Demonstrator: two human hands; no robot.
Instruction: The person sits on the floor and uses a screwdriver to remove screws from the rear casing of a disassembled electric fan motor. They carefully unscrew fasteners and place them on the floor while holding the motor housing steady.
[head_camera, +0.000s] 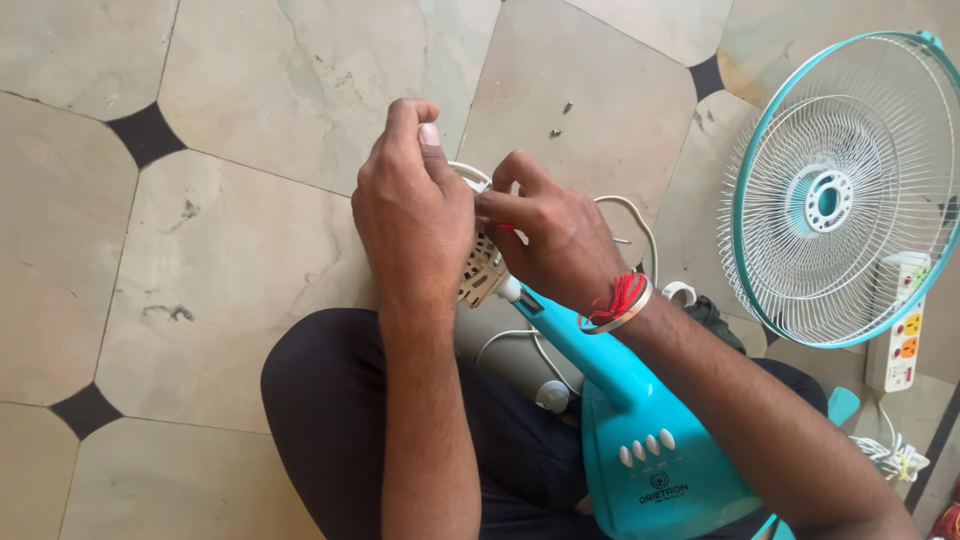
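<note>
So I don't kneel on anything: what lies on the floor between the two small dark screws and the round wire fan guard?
Head view: only bare stone floor tile lies between the screws and the fan guard.

Left of my hands (480, 225) I see open floor (230, 250). Beyond them, two small screws (561, 118) lie on the tiles. To the right, the fan guard (840, 190), power strip (900, 325) and white cord (635, 215) crowd the way.

Teal fan stand (650, 440), lap-borne — white motor housing (483, 272), tilted
</note>
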